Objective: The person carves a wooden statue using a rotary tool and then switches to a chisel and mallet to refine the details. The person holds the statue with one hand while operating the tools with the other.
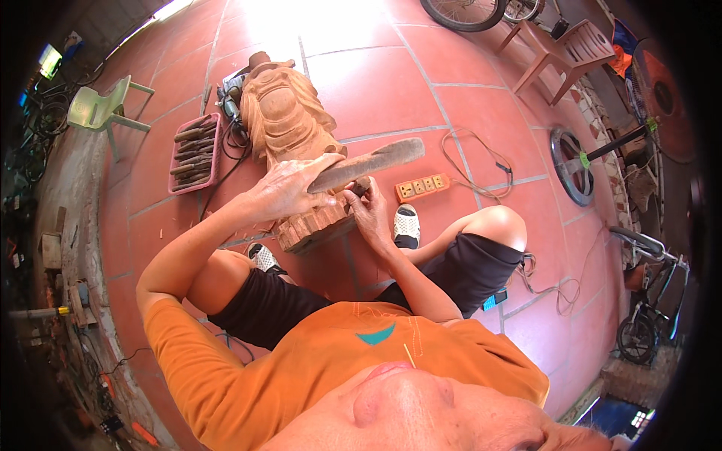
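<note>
A carved wooden statue (289,113) of a robed, round-bellied figure stands on the floor between my feet, its blocky base (304,231) nearest me. My left hand (289,189) is closed round a flat, worn wooden mallet (372,162), which reaches to the right above the statue's lower part. Just below the mallet, my right hand (370,214) grips a chisel (361,186) by its dark handle. The chisel's blade is hidden, so I cannot tell whether it touches the wood.
Left of the statue lies a pink basket (176,180) of several chisels, beside a corded power tool (230,109). An orange power strip (423,186) with a loose cable sits to the right. Around stand a green chair (101,109), a brown chair (575,52) and a fan (573,167).
</note>
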Demonstrator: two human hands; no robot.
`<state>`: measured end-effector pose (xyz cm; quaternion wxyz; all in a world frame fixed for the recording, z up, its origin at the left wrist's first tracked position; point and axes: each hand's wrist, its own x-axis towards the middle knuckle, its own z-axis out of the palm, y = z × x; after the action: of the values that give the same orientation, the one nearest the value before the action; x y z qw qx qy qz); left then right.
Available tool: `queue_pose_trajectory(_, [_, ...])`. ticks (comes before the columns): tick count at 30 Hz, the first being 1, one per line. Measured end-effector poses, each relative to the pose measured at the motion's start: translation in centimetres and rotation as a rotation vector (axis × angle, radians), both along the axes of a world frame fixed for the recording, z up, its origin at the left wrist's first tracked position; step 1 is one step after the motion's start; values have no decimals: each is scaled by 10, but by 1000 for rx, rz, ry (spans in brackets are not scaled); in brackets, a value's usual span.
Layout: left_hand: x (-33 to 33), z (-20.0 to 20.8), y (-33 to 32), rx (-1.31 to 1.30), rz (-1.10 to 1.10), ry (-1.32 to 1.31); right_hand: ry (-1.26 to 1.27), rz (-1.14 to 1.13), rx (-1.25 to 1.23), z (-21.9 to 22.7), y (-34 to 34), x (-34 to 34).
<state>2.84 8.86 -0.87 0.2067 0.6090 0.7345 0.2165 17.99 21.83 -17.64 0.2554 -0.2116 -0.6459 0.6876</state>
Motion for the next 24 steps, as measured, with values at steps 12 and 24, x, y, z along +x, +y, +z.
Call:
queue_pose_trajectory(12, [-8, -3, -12, -66, -56, 106, 35, -62, 72, 3, -8, -5])
queue_pose_trajectory(24, [-14, 2, -9, -182, -120, 111, 47, -39, 75, 2, -10, -4])
